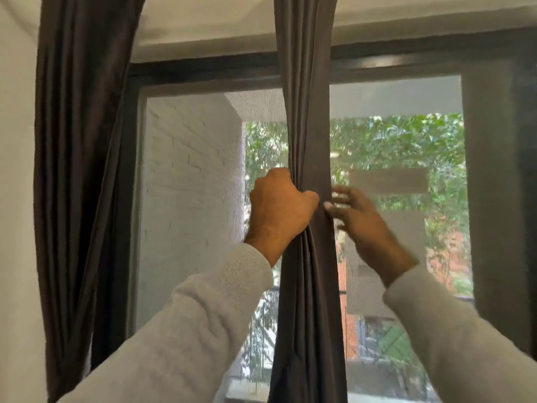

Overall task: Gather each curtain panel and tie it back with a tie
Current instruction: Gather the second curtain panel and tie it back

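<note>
Two grey sleeves (186, 324) rise from the lower edge toward the window. The left hand (280, 209) is closed in a fist around the middle curtain (308, 141), its fingers curled round the bunched folds and the thumb pressed across the front of the cloth. The right hand (357, 216), blurred, lies at the right edge of the same curtain with fingers extended and slightly spread; the fingertips (329, 205) touch or nearly touch the cloth, and no grip is discernible. The middle curtain hangs as a narrow gathered column from the top edge to the bottom edge, pinched narrowest at the left hand. No tie can be made out on it. A second dark curtain (84, 141) hangs along the left side of the window, gathered against the wall (16, 170). Behind both, the dark window frame (203, 69) holds a mesh screen (191, 199); beyond it stand a white brick wall and green foliage (406, 146).
</note>
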A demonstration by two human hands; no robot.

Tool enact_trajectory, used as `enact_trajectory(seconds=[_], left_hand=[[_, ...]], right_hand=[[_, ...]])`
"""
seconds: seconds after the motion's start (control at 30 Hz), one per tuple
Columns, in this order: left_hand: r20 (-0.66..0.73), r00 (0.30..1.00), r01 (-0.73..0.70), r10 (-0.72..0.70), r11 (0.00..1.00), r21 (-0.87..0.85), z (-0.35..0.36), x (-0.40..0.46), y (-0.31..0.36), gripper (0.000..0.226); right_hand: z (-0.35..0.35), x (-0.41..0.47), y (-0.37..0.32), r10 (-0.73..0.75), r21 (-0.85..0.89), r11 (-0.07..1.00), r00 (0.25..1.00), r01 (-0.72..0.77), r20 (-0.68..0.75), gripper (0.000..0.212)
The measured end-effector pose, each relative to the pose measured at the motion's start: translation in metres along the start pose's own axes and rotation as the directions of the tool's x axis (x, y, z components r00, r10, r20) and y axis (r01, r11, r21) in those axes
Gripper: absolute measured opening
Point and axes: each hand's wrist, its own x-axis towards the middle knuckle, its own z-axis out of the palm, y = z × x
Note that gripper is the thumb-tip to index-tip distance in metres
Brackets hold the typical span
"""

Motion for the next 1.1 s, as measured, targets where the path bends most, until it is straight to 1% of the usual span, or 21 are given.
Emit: enact_trajectory(seconds=[0.07, 0.1, 0.17, 0.27, 0.33, 0.4, 0.43, 0.5, 0.57, 0.6, 0.63, 0.73, 0.8, 0.87, 0.93, 0.97, 1.0, 1.03, 1.07, 1.1], left_hand=[[0.065, 0.997, 0.052, -0.053, 0.999, 0.017, 0.009, -0.020, -0.013, 0.031], [0.103, 0.992, 0.075, -0.078, 0.997, 0.033, 0.013, -0.031, -0.020, 0.027], [0.174, 0.979, 0.097, -0.104, 0.994, 0.051, 0.021, -0.052, -0.033, 0.025], [0.255, 0.958, 0.123, -0.134, 0.991, 0.059, 0.030, -0.077, -0.052, 0.026], [0.317, 0.935, 0.153, -0.160, 0.987, 0.047, 0.035, -0.091, -0.064, 0.023], [0.383, 0.903, 0.197, -0.195, 0.980, 0.034, 0.037, -0.102, -0.071, 0.023], [0.416, 0.885, 0.219, -0.209, 0.975, 0.023, 0.036, -0.106, -0.072, 0.028], [0.467, 0.856, 0.249, -0.222, 0.969, 0.004, 0.034, -0.110, -0.075, 0.045], [0.512, 0.831, 0.262, -0.219, 0.965, -0.011, 0.035, -0.110, -0.080, 0.055], [0.537, 0.814, 0.269, -0.220, 0.963, -0.013, 0.034, -0.109, -0.082, 0.054], [0.563, 0.796, 0.277, -0.224, 0.961, -0.010, 0.033, -0.108, -0.083, 0.052], [0.597, 0.769, 0.265, -0.227, 0.964, 0.026, 0.031, -0.102, -0.086, 0.037], [0.623, 0.747, 0.259, -0.230, 0.965, 0.045, 0.030, -0.095, -0.090, 0.030], [0.679, 0.696, 0.279, -0.231, 0.959, 0.040, 0.026, -0.090, -0.089, 0.034], [0.700, 0.669, 0.284, -0.247, 0.957, 0.066, 0.026, -0.087, -0.089, 0.041], [0.690, 0.677, 0.272, -0.257, 0.958, 0.089, 0.028, -0.086, -0.091, 0.041], [0.670, 0.696, 0.250, -0.258, 0.962, 0.111, 0.030, -0.086, -0.094, 0.040], [0.649, 0.718, 0.222, -0.253, 0.966, 0.131, 0.033, -0.087, -0.096, 0.038], [0.627, 0.740, 0.203, -0.243, 0.970, 0.137, 0.037, -0.088, -0.099, 0.036], [0.608, 0.759, 0.199, -0.234, 0.972, 0.125, 0.041, -0.090, -0.102, 0.033]], right_hand=[[0.002, -0.030, 0.047, 0.154, 0.110, 0.980, 0.984, -0.163, 0.088, 0.027], [0.002, -0.043, 0.067, 0.207, 0.146, 0.963, 0.970, -0.225, 0.127, 0.027], [0.000, -0.065, 0.103, 0.285, 0.217, 0.921, 0.938, -0.325, 0.195, 0.035], [-0.005, -0.092, 0.131, 0.386, 0.333, 0.825, 0.885, -0.457, 0.259, 0.043], [-0.006, -0.112, 0.144, 0.433, 0.384, 0.762, 0.851, -0.521, 0.296, 0.042], [-0.009, -0.129, 0.157, 0.469, 0.463, 0.678, 0.821, -0.571, 0.326, 0.040], [-0.010, -0.135, 0.163, 0.489, 0.500, 0.631, 0.804, -0.593, 0.338, 0.041], [-0.014, -0.144, 0.176, 0.519, 0.547, 0.560, 0.778, -0.623, 0.354, 0.044], [-0.020, -0.147, 0.185, 0.531, 0.559, 0.536, 0.767, -0.633, 0.360, 0.055], [-0.022, -0.149, 0.188, 0.527, 0.548, 0.540, 0.764, -0.639, 0.372, 0.063], [-0.024, -0.150, 0.188, 0.518, 0.522, 0.559, 0.763, -0.644, 0.386, 0.067], [-0.029, -0.147, 0.191, 0.496, 0.400, 0.683, 0.790, -0.611, 0.360, 0.058], [-0.032, -0.148, 0.189, 0.490, 0.339, 0.731, 0.802, -0.592, 0.343, 0.058], [-0.035, -0.152, 0.185, 0.491, 0.307, 0.732, 0.783, -0.608, 0.381, 0.058], [-0.034, -0.156, 0.180, 0.523, 0.256, 0.741, 0.773, -0.621, 0.359, 0.051], [-0.031, -0.159, 0.177, 0.527, 0.206, 0.779, 0.796, -0.592, 0.297, 0.046], [-0.026, -0.162, 0.174, 0.500, 0.115, 0.841, 0.840, -0.529, 0.211, 0.040], [-0.019, -0.168, 0.171, 0.431, -0.020, 0.902, 0.897, -0.431, 0.100, 0.036], [-0.011, -0.178, 0.168, 0.325, -0.181, 0.928, 0.945, -0.325, -0.028, 0.034], [-0.001, -0.190, 0.167, 0.188, -0.339, 0.913, 0.971, -0.227, -0.145, 0.029]])
